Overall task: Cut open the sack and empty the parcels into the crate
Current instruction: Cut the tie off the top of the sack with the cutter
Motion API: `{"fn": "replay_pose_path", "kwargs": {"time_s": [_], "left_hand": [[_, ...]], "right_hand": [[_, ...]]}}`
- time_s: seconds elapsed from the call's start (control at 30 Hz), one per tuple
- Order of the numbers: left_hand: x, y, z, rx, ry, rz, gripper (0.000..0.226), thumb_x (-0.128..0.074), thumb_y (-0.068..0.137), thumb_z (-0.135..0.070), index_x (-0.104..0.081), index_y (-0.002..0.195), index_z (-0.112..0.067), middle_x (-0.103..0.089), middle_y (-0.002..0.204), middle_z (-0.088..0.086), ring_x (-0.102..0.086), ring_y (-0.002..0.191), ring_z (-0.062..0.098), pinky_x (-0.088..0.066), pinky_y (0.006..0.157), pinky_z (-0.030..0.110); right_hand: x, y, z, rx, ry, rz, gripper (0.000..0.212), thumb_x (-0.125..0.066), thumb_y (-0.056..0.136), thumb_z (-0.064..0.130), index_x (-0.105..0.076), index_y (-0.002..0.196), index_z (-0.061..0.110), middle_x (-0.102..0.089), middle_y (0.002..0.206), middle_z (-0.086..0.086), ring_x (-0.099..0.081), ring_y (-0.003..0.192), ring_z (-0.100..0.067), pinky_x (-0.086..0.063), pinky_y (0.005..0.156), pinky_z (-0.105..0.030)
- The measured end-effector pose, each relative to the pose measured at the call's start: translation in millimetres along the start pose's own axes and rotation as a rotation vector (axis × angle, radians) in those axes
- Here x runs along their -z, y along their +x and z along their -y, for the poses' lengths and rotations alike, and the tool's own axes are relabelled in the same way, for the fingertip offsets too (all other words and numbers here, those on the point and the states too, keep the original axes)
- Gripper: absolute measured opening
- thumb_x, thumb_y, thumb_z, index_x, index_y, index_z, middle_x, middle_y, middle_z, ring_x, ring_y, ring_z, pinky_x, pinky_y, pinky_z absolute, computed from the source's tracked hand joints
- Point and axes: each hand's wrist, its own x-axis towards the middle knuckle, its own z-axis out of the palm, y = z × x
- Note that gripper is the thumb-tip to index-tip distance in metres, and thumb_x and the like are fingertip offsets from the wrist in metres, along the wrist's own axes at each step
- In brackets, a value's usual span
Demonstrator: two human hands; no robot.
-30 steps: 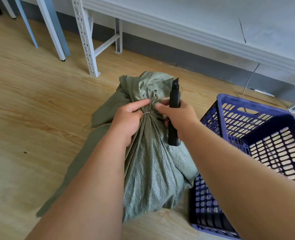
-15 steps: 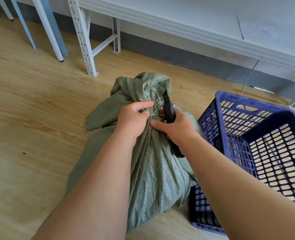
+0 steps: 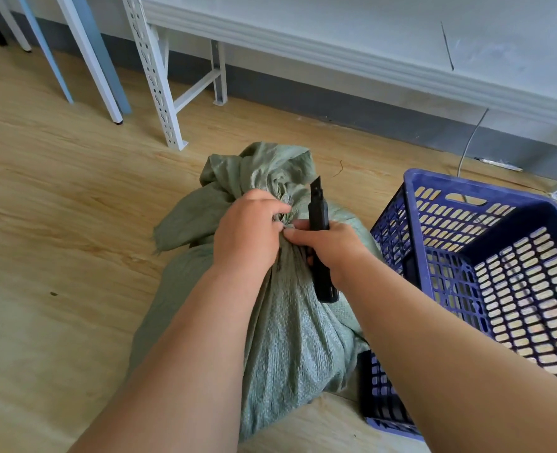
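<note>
Centrally, on the wooden floor (image 3: 58, 223), we see the green woven sack (image 3: 290, 338), its neck bunched and still closed. Our left hand (image 3: 247, 233) grips that neck. Our right hand (image 3: 329, 250) holds a black utility knife (image 3: 319, 230) upright just beside the neck, thumb touching the gathered cloth. Touching the sack's right side stands the blue slotted crate (image 3: 414, 223). Behind, near the wall, stands a white shelf leg (image 3: 159, 93).

Sack (image 3: 290, 338) hides parcels; crate (image 3: 414, 204) cropped.
</note>
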Motion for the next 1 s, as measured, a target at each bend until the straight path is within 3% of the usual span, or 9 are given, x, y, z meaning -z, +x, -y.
{"fn": "replay_pose_path", "kwargs": {"time_s": [0.17, 0.3, 0.4, 0.6, 0.8, 1.0], "left_hand": [[-3, -2, -2, 0.073, -0.005, -0.017, 0.008, -0.072, 0.085, -0.023, -0.065, 0.085, -0.027, -0.052, 0.113, -0.011, -0.058, 0.094, 0.013, -0.044, 0.073, 0.027], [-5, -2, 3, 0.153, -0.013, 0.02, 0.002, -0.073, 0.085, -0.023, -0.072, 0.086, -0.024, -0.055, 0.114, -0.007, -0.059, 0.095, 0.017, -0.047, 0.077, 0.03], [-3, -2, 3, 0.203, 0.019, 0.09, 0.011, -0.072, 0.085, -0.027, -0.072, 0.096, -0.022, -0.054, 0.119, -0.005, -0.058, 0.101, 0.019, -0.048, 0.081, 0.033], [-5, -8, 1, 0.091, 0.002, 0.047, 0.005, -0.072, 0.085, -0.026, -0.072, 0.09, -0.028, -0.054, 0.115, -0.012, -0.057, 0.097, 0.014, -0.041, 0.071, 0.027], [-16, -9, -1, 0.129, 0.027, 0.126, 0.005, -0.071, 0.083, -0.03, -0.067, 0.08, -0.032, -0.052, 0.113, -0.01, -0.057, 0.097, 0.018, -0.043, 0.069, 0.03], [-25, -10, -3, 0.042, 0.002, -0.019, 0.009, -0.067, 0.082, -0.022, -0.061, 0.081, -0.029, -0.05, 0.106, -0.01, -0.053, 0.093, 0.015, -0.036, 0.057, 0.027]], "right_hand": [[6, 0, -3, -0.012, 0.046, -0.017, 0.017, -0.084, 0.075, 0.015, -0.072, 0.087, 0.018, -0.063, 0.074, -0.002, -0.049, 0.058, -0.016, -0.043, 0.054, -0.026], [5, -2, -4, 0.031, 0.018, -0.033, 0.021, -0.083, 0.075, 0.015, -0.074, 0.095, 0.015, -0.065, 0.077, -0.001, -0.053, 0.061, -0.014, -0.043, 0.055, -0.024], [4, -3, -5, 0.071, -0.035, -0.047, 0.02, -0.083, 0.074, 0.015, -0.075, 0.093, 0.017, -0.066, 0.076, 0.001, -0.054, 0.06, -0.012, -0.042, 0.054, -0.021], [13, -8, -4, 0.11, -0.048, -0.034, 0.018, -0.081, 0.077, 0.014, -0.075, 0.094, 0.017, -0.062, 0.069, 0.002, -0.049, 0.053, -0.011, -0.042, 0.054, -0.021], [17, -9, -10, 0.188, -0.146, 0.001, 0.018, -0.081, 0.076, 0.009, -0.072, 0.076, 0.025, -0.063, 0.065, 0.007, -0.051, 0.049, -0.004, -0.043, 0.05, -0.015], [21, -9, -10, 0.252, -0.028, 0.113, 0.015, -0.072, 0.084, 0.004, -0.071, 0.091, 0.017, -0.063, 0.067, 0.005, -0.046, 0.047, -0.006, -0.04, 0.045, -0.017]]}}
